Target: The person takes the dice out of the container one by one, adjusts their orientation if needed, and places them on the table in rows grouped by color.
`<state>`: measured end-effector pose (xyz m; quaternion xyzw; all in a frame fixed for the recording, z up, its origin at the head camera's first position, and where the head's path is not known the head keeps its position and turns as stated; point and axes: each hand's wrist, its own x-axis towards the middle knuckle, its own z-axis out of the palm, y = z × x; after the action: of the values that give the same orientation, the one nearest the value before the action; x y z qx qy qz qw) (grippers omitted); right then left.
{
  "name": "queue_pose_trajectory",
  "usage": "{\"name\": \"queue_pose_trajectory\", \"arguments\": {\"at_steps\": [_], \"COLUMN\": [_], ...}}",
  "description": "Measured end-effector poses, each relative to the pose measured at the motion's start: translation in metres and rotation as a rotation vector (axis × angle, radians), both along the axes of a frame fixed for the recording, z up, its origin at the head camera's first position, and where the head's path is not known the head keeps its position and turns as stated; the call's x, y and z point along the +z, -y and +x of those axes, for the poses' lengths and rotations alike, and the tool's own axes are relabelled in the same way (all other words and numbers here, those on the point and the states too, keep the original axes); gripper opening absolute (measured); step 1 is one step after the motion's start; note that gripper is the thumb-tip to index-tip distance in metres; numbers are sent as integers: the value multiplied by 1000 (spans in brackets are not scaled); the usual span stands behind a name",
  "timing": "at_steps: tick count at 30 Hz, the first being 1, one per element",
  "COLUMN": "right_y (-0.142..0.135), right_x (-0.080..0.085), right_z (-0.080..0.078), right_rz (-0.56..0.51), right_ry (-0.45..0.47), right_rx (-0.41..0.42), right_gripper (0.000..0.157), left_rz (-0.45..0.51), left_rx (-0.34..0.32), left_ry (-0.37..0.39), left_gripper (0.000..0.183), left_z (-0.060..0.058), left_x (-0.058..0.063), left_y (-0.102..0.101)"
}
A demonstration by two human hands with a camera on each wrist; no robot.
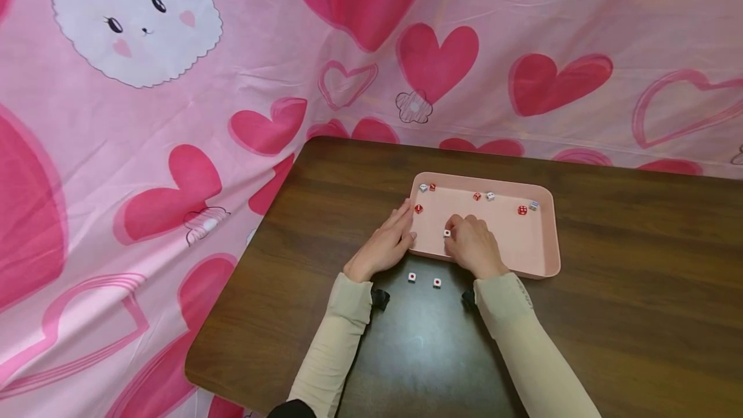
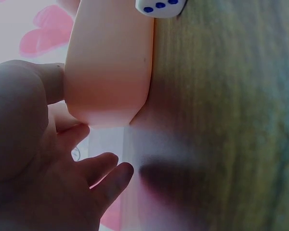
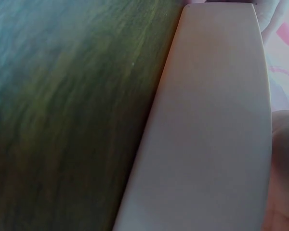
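My left hand (image 1: pixel 383 245) is at the left end of a shallow pink tray (image 1: pixel 549 231). Its thumb hooks over the rim and its fingers lie along the outer wall, gripping the corner. In the left wrist view that corner of the tray (image 2: pixel 108 72) shows close up. My right hand (image 1: pixel 475 245) reaches over the front rim and pinches a small white die (image 1: pixel 447 233) with a red dot, low inside the tray. The right wrist view shows mostly the tray's outer wall (image 3: pixel 202 125); the pinched die is hidden there.
Two white dice, left (image 1: pixel 412 277) and right (image 1: pixel 437 283), lie on the dark wooden table (image 1: pixel 644 263) before the tray. Inside the tray sit red and white dice: back-left pair (image 1: pixel 427 187), a red one (image 1: pixel 418 209), middle red (image 1: pixel 477 196), right red (image 1: pixel 522 210). A pink heart-print cloth (image 1: pixel 348 24) hangs behind.
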<state>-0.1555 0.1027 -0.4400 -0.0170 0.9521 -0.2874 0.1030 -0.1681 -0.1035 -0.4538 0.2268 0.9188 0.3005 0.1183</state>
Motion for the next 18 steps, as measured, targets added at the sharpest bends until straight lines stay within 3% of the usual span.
{"name": "queue_pose_trajectory", "arguments": {"at_steps": [18], "right_y": [4], "right_x": [-2], "right_z": [-1], "right_rz": [29], "right_ry": [-1], "right_rx": [6], "right_gripper": [21], "left_rz": [10], "left_rx": [-5], "left_ry": [-3], "left_gripper": [60], "left_z": [0], "left_x": [-1], "left_y": [1]}}
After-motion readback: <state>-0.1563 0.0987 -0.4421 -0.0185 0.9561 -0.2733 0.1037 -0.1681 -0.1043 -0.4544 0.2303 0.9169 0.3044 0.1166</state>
